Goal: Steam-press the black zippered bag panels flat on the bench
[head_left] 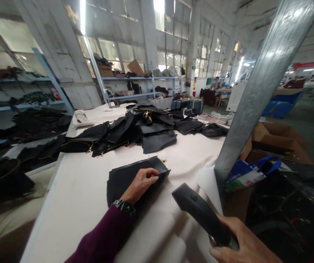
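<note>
Counter (85, 190) — near its front edge lies a fabric piece (124, 179) with the left hand (142, 184) on it; to the right, off the counter's corner, the right hand (244, 244) grips a handled tool (200, 213). Behind, mid-counter, a heap of cut pieces (135, 131); a booklet (80, 118) at its left. Right of the counter — a metal post (258, 87), a bag (248, 175) at its foot, a cardboard box (280, 140) behind; shelving (143, 78) beyond the far end.

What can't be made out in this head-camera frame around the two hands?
- Right hand: cut off by the bottom edge; its fingers wrap the black plastic handheld tool, hiding the tool's lower end.
- Black flat fabric piece: its near part is covered by the left hand and the purple sleeve.
- Pile of black fabric pieces: too overlapped to count.
- Grey metal post: blocks what is behind it.
</note>
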`<state>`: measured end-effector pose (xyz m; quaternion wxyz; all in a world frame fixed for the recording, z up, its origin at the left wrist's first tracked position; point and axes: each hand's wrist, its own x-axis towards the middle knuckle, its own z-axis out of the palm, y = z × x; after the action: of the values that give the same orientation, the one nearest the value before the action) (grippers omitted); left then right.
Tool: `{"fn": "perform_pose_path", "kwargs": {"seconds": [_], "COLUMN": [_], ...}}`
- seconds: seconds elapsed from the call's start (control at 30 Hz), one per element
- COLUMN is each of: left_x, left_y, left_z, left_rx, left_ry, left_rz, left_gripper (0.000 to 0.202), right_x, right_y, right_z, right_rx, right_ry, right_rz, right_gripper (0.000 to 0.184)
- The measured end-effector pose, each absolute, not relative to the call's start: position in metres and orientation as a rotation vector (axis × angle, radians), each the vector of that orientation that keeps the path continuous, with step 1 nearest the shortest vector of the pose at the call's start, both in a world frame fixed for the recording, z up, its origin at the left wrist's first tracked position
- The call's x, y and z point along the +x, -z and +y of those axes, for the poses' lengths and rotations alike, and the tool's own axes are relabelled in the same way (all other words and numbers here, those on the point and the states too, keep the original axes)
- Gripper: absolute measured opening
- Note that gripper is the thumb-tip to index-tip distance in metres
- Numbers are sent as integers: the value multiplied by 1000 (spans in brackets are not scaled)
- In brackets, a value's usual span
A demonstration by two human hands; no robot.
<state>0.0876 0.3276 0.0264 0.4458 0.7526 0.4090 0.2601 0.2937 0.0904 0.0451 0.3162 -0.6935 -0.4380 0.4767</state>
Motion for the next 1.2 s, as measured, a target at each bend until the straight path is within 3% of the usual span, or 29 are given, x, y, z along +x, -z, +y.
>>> {"fn": "perform_pose_path", "kwargs": {"seconds": [0.17, 0.33, 0.5, 0.8, 1.2], "left_x": [77, 71, 68, 70, 71], "left_y": [-40, -41, -39, -30, -26], "left_z": [306, 285, 269, 259, 260], "left_rx": [1217, 1102, 1046, 953, 890], "left_ry": [-731, -790, -757, -786, -827], "left_rz": [1018, 970, 878, 865, 824], "left_gripper": [35, 36, 34, 38, 37], "right_x": [288, 276, 269, 287, 262], "right_y": [-59, -71, -67, -90, -72], "right_z": [98, 104, 114, 121, 114], "right_rx": [-1684, -1543, -1453, -1446, -1465], "right_ry": [-1322, -1337, -1339, -1113, -1321], "right_rz": [-1246, -1338, -1379, -1377, -1413], "right_gripper": [30, 14, 11, 26, 11]}}
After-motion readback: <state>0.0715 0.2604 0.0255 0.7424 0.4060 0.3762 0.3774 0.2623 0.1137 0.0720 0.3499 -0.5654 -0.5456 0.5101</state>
